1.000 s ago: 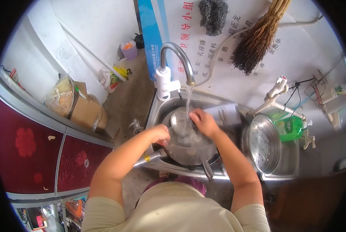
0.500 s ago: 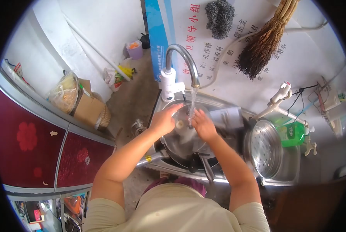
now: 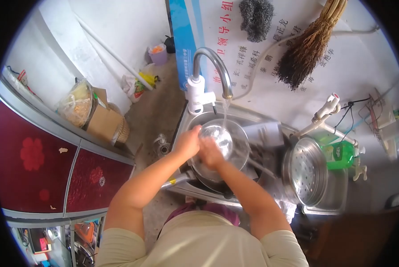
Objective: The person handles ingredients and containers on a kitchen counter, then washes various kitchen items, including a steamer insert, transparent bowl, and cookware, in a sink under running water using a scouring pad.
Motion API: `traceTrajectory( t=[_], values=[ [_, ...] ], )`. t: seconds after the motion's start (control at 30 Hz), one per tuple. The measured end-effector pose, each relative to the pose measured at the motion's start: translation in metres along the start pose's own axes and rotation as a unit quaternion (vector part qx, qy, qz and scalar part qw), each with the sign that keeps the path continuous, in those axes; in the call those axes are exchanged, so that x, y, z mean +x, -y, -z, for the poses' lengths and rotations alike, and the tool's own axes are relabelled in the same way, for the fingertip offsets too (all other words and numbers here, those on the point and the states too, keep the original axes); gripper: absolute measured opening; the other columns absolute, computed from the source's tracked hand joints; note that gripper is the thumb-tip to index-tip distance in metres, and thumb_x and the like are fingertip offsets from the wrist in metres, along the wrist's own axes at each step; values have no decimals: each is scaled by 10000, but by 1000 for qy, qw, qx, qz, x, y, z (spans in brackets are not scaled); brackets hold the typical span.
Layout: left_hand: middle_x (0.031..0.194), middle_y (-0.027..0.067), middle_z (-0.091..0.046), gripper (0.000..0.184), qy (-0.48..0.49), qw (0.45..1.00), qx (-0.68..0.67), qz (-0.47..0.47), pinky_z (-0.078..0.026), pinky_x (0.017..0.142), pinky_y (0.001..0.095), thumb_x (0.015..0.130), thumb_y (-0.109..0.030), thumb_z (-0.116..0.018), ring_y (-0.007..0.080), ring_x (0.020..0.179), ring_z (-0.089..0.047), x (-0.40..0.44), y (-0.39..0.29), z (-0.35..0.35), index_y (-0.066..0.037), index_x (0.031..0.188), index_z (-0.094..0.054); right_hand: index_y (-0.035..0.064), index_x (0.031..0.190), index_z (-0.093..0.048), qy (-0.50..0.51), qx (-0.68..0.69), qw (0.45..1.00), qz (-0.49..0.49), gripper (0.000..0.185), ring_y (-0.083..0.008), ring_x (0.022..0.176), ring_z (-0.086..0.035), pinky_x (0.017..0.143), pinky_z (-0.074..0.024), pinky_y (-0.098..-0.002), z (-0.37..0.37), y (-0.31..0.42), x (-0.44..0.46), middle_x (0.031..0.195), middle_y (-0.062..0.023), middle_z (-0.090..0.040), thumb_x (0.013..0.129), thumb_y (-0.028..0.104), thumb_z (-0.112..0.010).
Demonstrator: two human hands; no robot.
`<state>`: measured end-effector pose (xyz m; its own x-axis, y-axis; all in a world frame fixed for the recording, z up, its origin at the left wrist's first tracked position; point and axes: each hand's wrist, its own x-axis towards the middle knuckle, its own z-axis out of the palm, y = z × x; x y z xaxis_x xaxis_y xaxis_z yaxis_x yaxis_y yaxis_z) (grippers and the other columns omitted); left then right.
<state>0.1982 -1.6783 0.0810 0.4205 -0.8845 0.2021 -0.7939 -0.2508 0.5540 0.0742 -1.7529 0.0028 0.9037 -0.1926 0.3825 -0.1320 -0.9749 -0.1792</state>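
Water runs from the curved faucet (image 3: 210, 55) into a round see-through lid or shallow pan (image 3: 240, 149), which is tilted over the metal sink (image 3: 179, 133). At its left rim, my left hand (image 3: 189, 141) has its fingers closed round the edge. My right hand (image 3: 210, 153) is against the near left part of the same round piece, close beside my left hand; motion smears its fingers. Underneath lies a dark pan, partly hidden, with a handle (image 3: 177, 180) pointing left.
A perforated steamer tray (image 3: 305, 171) stands right of the sink, beside a green soap bottle (image 3: 338, 155). A second tap (image 3: 327, 107) is behind them. On the wall hang a broom (image 3: 304, 58) and steel wool (image 3: 256, 20). A red-topped cabinet (image 3: 34, 164) is at the left.
My right hand has moved left and toward me, near my left hand. The round piece has lifted and tilted under the water, and the handle near the front has swung right.
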Motion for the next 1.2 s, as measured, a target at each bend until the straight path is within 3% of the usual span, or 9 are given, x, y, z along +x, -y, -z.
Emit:
traceTrajectory(
  t=[0.07, 0.23, 0.3, 0.4, 0.67, 0.83, 0.93, 1.03, 1.2],
  values=[
    [725, 219, -583, 428, 16, 1000, 2, 18, -445, 624, 455, 702, 23, -496, 382, 707, -572, -3, 5, 0, -12, 1127, -470, -36, 1280, -320, -86, -125, 986, -66, 546, -334, 1100, -453, 970, -326, -421, -9, -31, 2, 1201, -210, -449, 791, 138, -492],
    [775, 229, -593, 402, 42, 998, -6, 44, -447, 653, 475, 722, 0, -485, 400, 745, -571, -2, 2, 1, -37, 1122, -471, -13, 1314, -276, 239, 11, 896, -375, 515, -317, 1196, -372, 1017, -256, -427, 8, -15, -34, 1307, -173, -377, 843, 152, -405],
    [778, 229, -593, 403, 41, 998, -3, 39, -446, 652, 477, 723, -2, -485, 399, 743, -572, -1, 2, 0, -35, 1124, -467, -4, 1311, -285, 371, -56, 910, -178, 504, -297, 1222, -344, 1041, -211, -439, 9, 19, -37, 1323, -166, -358, 850, 166, -398],
    [776, 230, -593, 412, 45, 999, -4, 27, -445, 648, 480, 725, -9, -491, 397, 740, -574, -2, 7, -3, -30, 1135, -450, -1, 1306, -302, 63, 65, 991, 96, 532, -322, 1166, -395, 1009, -274, -436, 0, 12, -12, 1247, -155, -430, 809, 137, -435],
    [753, 251, -581, 469, 85, 995, -6, 41, -437, 659, 487, 729, 12, -493, 414, 743, -565, -3, 9, 1, 2, 1184, -376, 67, 1301, -372, 211, -316, 909, -170, 475, -265, 1221, -330, 1062, -129, -407, 9, -54, -39, 1256, -122, -425, 859, 238, -370],
    [728, 258, -571, 467, 58, 998, -24, 13, -432, 645, 492, 784, -12, -445, 413, 717, -563, -6, 11, -3, -58, 1233, -326, 6, 1295, -336, 463, 61, 863, -192, 473, -312, 1177, -411, 994, -288, -396, 53, 31, -21, 1236, -215, -446, 852, 159, -394],
    [751, 246, -575, 488, 110, 991, -7, 71, -432, 640, 489, 793, -19, -432, 405, 715, -565, -4, 4, 2, -82, 1260, -306, -13, 1281, -318, 130, 489, 822, -263, 506, -318, 1187, -401, 1000, -283, -380, 26, 54, -5, 1236, -257, -424, 851, 224, -439],
    [833, 231, -590, 516, 147, 983, 3, 107, -433, 657, 478, 776, -7, -432, 398, 769, -571, -1, -1, 8, -100, 1267, -306, -9, 1264, -350, 82, 584, 772, -236, 515, -326, 1205, -379, 1006, -284, -368, 25, 54, 0, 1269, -240, -405, 830, 239, -476],
    [679, 210, -576, 551, 145, 988, 11, 59, -474, 516, 433, 779, 53, -425, 352, 585, -586, 4, 3, 3, -87, 1286, -262, 32, 1200, -491, 548, 55, 829, -96, 430, -248, 1218, -386, 1047, -205, -411, 88, -15, -25, 1296, -163, -422, 822, 230, -442]
  ],
)
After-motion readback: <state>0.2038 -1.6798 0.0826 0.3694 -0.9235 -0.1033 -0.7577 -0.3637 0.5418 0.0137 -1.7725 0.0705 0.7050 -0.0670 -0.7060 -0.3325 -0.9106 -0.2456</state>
